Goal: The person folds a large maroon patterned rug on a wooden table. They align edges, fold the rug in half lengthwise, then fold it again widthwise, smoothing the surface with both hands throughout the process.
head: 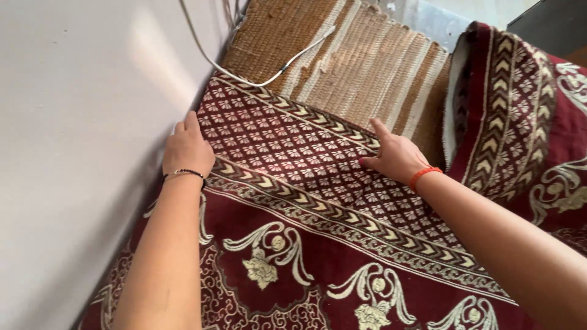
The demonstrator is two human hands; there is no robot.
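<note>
A dark red carpet (318, 201) with cream floral and chevron borders covers the floor under me. My left hand (186, 150), with a black bead bracelet on the wrist, presses flat on the carpet's far left corner, right against the wall. My right hand (394, 156), wearing an orange wristband, lies with fingers spread on the carpet's far edge. Another part of the same red carpet (520, 116) is folded over at the right, its pale backing showing.
A white wall (79, 140) runs along the left. Beyond the carpet lies a woven tan and cream striped mat (361, 67). A thin grey cable (257, 76) trails from the wall across the mat. Bare pale floor (428, 18) shows at the top.
</note>
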